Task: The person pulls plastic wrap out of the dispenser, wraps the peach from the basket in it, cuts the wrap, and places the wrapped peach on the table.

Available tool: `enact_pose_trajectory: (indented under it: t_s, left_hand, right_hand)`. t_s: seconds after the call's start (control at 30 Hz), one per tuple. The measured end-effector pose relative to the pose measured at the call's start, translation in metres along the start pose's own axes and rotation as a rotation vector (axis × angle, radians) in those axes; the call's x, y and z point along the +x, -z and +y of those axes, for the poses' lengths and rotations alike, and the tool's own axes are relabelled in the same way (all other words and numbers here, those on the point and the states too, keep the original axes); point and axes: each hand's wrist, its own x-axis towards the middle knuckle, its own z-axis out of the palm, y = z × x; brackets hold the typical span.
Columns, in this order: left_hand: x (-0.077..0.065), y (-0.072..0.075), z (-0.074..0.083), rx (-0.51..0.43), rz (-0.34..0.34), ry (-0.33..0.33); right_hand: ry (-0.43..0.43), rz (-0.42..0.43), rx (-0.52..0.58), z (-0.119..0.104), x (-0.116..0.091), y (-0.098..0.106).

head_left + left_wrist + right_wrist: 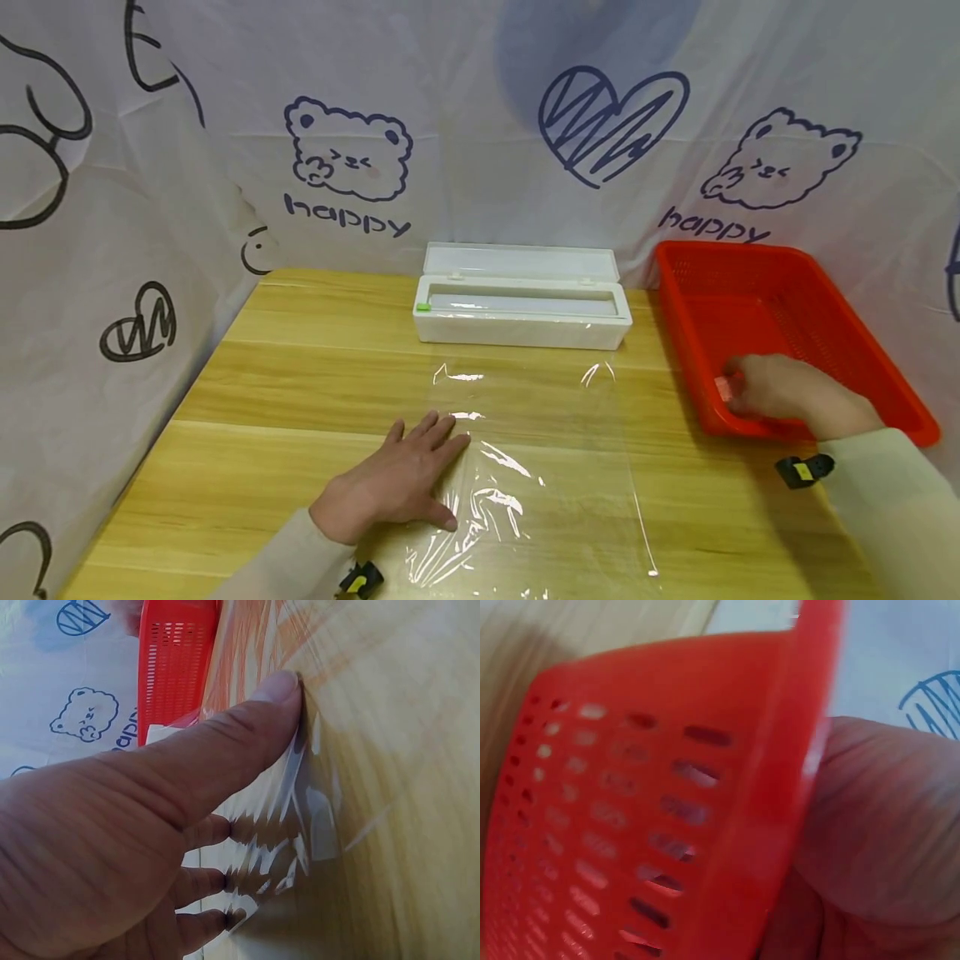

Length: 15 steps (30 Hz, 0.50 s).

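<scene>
My left hand (397, 483) lies with fingers spread along the left side of a sheet of clear cling film (547, 467). In the left wrist view its thumb and fingertips touch the film (322, 825), which wrinkles there. The film runs toward me from a white cling film box (521, 333), whose lid (521, 262) stands raised at the back. My right hand (780, 392) reaches into a red plastic basket (813, 275), fingers curled around a small pinkish thing (723, 388) near the left wall. Most of that thing is hidden, and I cannot tell its kind.
A small green piece (423, 307) sits at the left end of the film box. Behind the wooden table (285, 392) hangs a white cloth (480, 167) printed with bears and hearts. It also borders the left side.
</scene>
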Motion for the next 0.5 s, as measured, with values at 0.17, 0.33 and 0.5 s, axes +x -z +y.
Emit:
enact_pose_trajectory:
  t_s: [0.17,0.33,0.5]
  left_hand:
    - [-0.0010,0.0003,0.0006,-0.002,0.000,0.003]
    - [-0.0017,-0.0001,0.0001,0.002,0.001,-0.001]
    - [-0.0014,-0.0005,-0.0002,0.014,0.001,-0.005]
  right_hand:
    - [0.008,0.021,0.000,0.0053,0.0014,-0.0033]
    - [-0.039,0.050,0.038,0.0073,0.0018,-0.0013]
    - [-0.053,0.063,0.031,0.0082,0.0027,-0.0002]
